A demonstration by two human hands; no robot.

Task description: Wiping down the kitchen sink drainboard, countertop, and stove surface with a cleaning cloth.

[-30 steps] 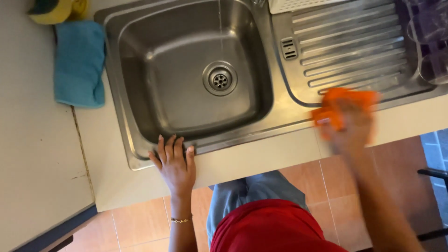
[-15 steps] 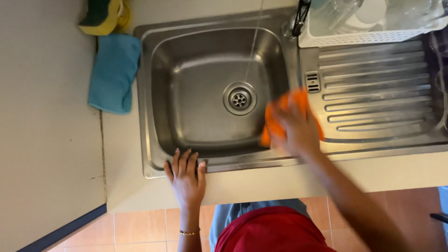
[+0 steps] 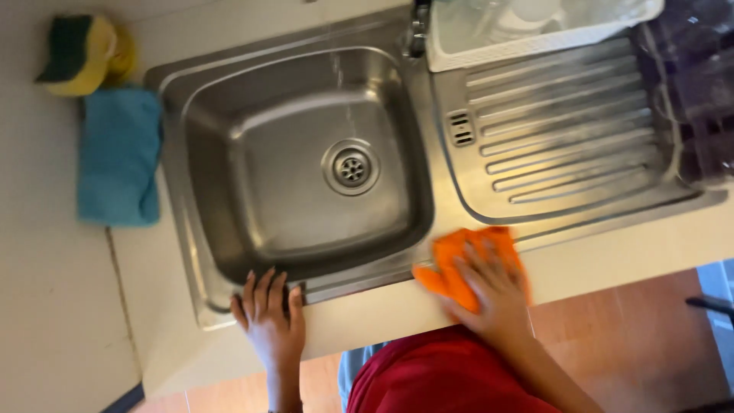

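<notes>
Nearest the camera, a red garment (image 3: 451, 375) fills the bottom edge, with orange floor tiles (image 3: 642, 344) to its right. Just above, the left hand (image 3: 269, 317) lies flat, fingers together and holding nothing, its fingertips on the front rim of the steel sink (image 3: 191, 245) near the basin's front left corner. The right hand (image 3: 489, 294) is spread flat on an orange cloth (image 3: 451, 264), pressing it onto the front edge where the sink's steel meets the pale counter (image 3: 612, 256); the fingers lie open over the cloth rather than gripping it. The cloth sits just right of the basin's front right corner, below the ribbed draining board (image 3: 566, 130). Further in, the basin shows its round drain (image 3: 351, 167) in the middle. On the counter to the left lies a folded blue cloth (image 3: 118, 157), and beyond it a yellow and green sponge (image 3: 80, 53). At the far side, a white dish rack (image 3: 535, 30) stands at the top of the draining board.
</notes>
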